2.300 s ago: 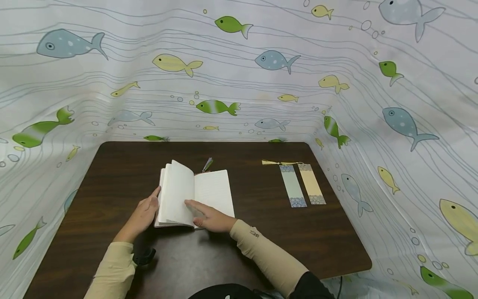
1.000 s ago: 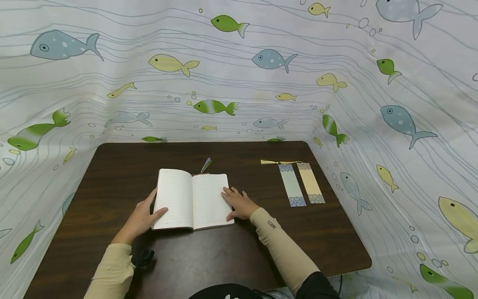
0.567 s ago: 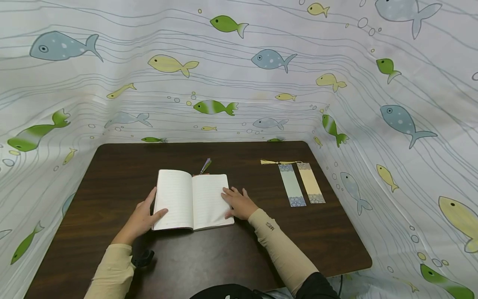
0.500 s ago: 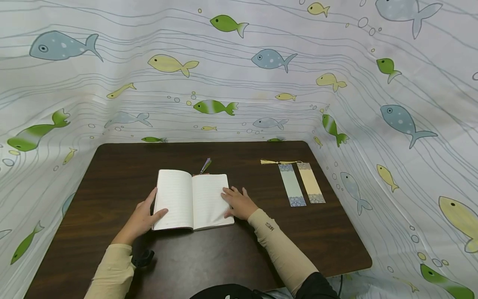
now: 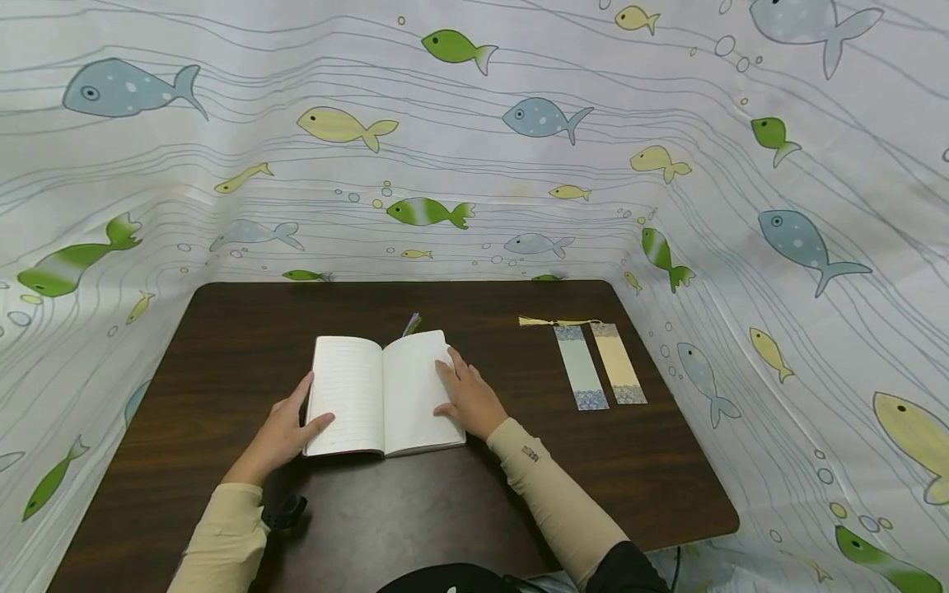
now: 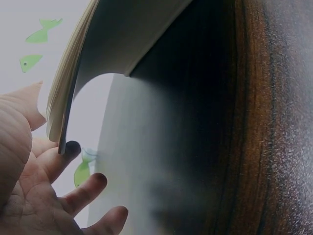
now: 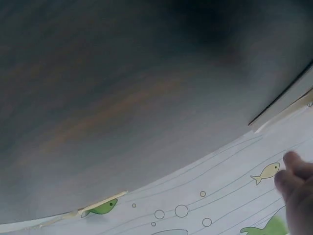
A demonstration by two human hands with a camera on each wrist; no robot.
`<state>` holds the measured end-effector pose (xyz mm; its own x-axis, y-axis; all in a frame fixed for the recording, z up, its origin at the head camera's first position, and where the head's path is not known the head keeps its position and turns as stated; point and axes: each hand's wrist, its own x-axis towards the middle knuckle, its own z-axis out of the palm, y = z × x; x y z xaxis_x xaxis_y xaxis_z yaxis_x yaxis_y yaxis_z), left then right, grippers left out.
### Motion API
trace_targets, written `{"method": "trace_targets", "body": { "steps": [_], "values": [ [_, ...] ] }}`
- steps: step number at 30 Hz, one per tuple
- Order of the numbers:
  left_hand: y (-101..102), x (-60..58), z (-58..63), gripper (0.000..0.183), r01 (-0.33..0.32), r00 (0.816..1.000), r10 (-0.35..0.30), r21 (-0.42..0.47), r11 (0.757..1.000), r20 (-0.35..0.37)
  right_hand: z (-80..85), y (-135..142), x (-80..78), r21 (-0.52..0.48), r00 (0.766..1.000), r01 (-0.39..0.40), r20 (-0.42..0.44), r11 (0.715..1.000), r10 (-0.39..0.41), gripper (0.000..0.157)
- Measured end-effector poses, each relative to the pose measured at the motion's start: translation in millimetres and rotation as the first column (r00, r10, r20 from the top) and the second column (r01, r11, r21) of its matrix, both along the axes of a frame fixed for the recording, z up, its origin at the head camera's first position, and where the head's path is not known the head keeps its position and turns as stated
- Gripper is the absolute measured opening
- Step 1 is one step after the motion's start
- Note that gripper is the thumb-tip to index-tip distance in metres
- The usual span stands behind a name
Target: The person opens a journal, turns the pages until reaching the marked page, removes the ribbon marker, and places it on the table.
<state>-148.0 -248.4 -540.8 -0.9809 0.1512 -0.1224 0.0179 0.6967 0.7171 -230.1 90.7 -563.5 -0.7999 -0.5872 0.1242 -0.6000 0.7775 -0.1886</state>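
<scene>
An open notebook [image 5: 345, 395] with cream lined pages lies near the middle of the dark wooden table. My left hand [image 5: 278, 432] grips its left side, thumb on the page and fingers at the outer edge. In the left wrist view, the cover and pages [image 6: 68, 93] stand between thumb and fingers. On the other side, my right hand [image 5: 474, 399] holds the right page [image 5: 411, 387] near its outer edge. That page bows upward, with thumb and fingertips at its margin. In the right wrist view, only curled fingers [image 7: 296, 181] show at the right border.
A pale green bookmark [image 5: 581, 366] and a yellow bookmark [image 5: 619, 362] with a tassel lie at right on the dark table [image 5: 504, 486]. A small purple-green tassel [image 5: 412, 324] sits behind the notebook. A fish-patterned sheet [image 5: 519, 58] surrounds the table.
Earlier, a page came down to the left and the right hand moved to the right page. Now that page has lifted, and the right hand has shifted slightly inward and up. The left hand stays put.
</scene>
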Motion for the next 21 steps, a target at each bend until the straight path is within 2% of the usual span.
{"method": "trace_targets", "body": {
  "steps": [2, 4, 6, 8, 10, 12, 14, 16, 21],
  "values": [
    [-0.2, -0.1, -1.1, 0.095, 0.001, 1.000, -0.001, -0.001, 1.000, -0.001, 0.6, -1.4, 0.1, -0.095, 0.996, -0.001, 0.084, 0.996, 0.009, 0.090],
    [-0.1, 0.2, -2.2, 0.095, -0.001, 1.000, 0.001, 0.000, 1.000, 0.001, 2.0, -2.4, 0.2, -0.179, 0.983, -0.002, 0.181, 0.984, 0.035, 0.089],
    [0.0, 0.3, -2.8, 0.095, 0.000, 1.000, 0.000, -0.001, 1.000, 0.001, 4.1, -2.2, 0.0, -0.212, 0.965, -0.002, 0.255, 0.977, 0.057, 0.090],
    [0.4, 0.4, -2.7, 0.095, 0.002, 1.000, -0.002, 0.001, 1.000, 0.001, 6.5, -0.3, -0.3, -0.146, 0.949, -0.009, 0.311, 0.989, 0.054, 0.094],
    [0.8, 0.4, -2.7, 0.095, 0.002, 1.000, -0.002, 0.003, 1.000, 0.005, 7.9, 2.8, -0.6, -0.033, 0.937, -0.024, 0.348, 0.999, 0.034, 0.101],
    [1.1, 0.4, -2.3, 0.095, 0.001, 1.000, -0.001, 0.003, 1.000, 0.012, 8.0, 6.5, -0.3, 0.074, 0.927, -0.043, 0.374, 0.996, 0.012, 0.107],
    [1.1, 0.6, -1.6, 0.095, -0.002, 1.000, 0.002, 0.000, 1.000, 0.019, 6.2, 9.5, -0.4, 0.133, 0.926, -0.051, 0.378, 0.990, -0.003, 0.109],
    [0.6, 0.8, -0.8, 0.095, -0.004, 1.000, 0.004, -0.004, 1.000, 0.023, 4.7, 10.8, -0.1, 0.139, 0.935, -0.045, 0.354, 0.989, -0.007, 0.104],
    [0.5, 2.1, 2.9, 0.095, -0.003, 1.000, 0.003, -0.003, 1.000, 0.023, 1.6, 7.8, 0.8, 0.098, 0.980, -0.010, 0.200, 0.995, -0.010, 0.084]
  ]
}}
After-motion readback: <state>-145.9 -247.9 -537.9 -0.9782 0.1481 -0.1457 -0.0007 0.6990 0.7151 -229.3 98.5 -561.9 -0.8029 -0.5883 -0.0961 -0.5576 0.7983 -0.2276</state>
